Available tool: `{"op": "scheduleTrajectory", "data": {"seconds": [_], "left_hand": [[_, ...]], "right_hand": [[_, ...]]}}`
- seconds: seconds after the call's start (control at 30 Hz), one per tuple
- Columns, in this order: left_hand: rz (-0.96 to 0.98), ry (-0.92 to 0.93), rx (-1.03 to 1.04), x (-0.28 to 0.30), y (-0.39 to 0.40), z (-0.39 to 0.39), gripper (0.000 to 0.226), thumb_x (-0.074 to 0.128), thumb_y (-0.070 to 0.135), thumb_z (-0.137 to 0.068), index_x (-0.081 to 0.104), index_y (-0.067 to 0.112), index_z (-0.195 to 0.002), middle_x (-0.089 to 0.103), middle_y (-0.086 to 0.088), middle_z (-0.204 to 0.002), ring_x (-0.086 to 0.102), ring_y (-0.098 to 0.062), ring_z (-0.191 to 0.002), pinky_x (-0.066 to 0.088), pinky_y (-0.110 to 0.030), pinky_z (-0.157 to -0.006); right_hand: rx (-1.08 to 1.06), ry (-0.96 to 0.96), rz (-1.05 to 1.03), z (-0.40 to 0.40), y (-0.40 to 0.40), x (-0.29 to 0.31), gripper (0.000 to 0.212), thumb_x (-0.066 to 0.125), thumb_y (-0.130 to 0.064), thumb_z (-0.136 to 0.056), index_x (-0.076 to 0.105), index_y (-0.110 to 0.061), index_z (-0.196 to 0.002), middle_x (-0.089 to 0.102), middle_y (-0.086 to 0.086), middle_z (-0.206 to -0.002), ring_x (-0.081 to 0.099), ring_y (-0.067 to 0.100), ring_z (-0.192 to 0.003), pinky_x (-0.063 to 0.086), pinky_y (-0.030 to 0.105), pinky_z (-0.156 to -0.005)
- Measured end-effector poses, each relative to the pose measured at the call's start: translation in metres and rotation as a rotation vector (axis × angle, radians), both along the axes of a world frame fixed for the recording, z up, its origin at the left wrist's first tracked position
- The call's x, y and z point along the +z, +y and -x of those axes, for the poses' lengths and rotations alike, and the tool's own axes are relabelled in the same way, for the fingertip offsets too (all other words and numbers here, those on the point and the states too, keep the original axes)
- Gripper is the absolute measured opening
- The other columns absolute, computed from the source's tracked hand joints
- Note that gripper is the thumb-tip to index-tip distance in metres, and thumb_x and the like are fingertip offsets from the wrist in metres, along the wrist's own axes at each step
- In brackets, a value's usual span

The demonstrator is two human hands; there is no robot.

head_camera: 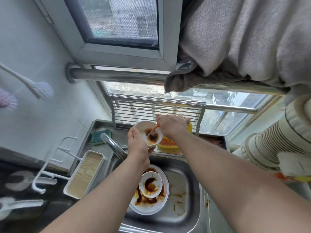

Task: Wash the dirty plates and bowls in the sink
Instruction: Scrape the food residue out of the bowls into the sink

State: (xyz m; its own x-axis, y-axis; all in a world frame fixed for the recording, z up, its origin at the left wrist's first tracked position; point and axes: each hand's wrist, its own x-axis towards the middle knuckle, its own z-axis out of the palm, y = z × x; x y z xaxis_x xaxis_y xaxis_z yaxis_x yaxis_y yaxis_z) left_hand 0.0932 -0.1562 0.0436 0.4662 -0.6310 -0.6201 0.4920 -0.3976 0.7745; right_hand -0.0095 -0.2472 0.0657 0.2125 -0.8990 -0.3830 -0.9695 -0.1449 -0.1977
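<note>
Stainless steel sink (188, 190) holds the unwashed load: a white plate (163, 204) smeared with brown sauce lies flat in the basin, and a small white bowl (151, 184), also stained brown inside, sits upright on the plate. Sauce spots mark the basin floor beside them. No water shows running from the faucet (113, 145), and no foam is visible on either piece; both are judged not yet washed.

Above the sink's far edge, the left hand (138, 143) grips a second white bowl (148, 134) by its near rim and underside, fingers curled round it. This bowl carries a brown residue at its centre. The right hand (171, 126) is closed round the yellow detergent bottle (168, 143), which stands on the ledge behind the sink, just behind the held bowl. An orange nozzle (156, 127) points from that hand down into the bowl. Whether liquid is leaving it cannot be told.

Assessment: the task is at its first stage, dosing detergent into the first bowl. Scrubbing and rinsing of all three pieces remain.

Further back, a green sponge (101, 136) lies unused on the ledge left of the faucet, and a metal rack (156, 111) leans against the window.
</note>
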Motion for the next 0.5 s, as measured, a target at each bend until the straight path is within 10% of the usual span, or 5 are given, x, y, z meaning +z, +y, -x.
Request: {"op": "scheduleTrajectory", "data": {"seconds": [0.5], "left_hand": [[0.006,0.007,-0.036,-0.0013,0.0070,0.0030,0.042,0.031,0.056,-0.110,0.035,0.046,-0.151,0.056,-0.009,-0.133,0.065,-0.030,-0.111,0.062,-0.044,-0.081]], "right_hand": [[0.042,-0.044,-0.020,0.0068,-0.0045,-0.0041,0.038,0.026,-0.039,-0.113,0.047,-0.043,-0.144,0.064,-0.003,-0.134,0.043,0.041,-0.136,0.037,0.063,-0.103]]}}
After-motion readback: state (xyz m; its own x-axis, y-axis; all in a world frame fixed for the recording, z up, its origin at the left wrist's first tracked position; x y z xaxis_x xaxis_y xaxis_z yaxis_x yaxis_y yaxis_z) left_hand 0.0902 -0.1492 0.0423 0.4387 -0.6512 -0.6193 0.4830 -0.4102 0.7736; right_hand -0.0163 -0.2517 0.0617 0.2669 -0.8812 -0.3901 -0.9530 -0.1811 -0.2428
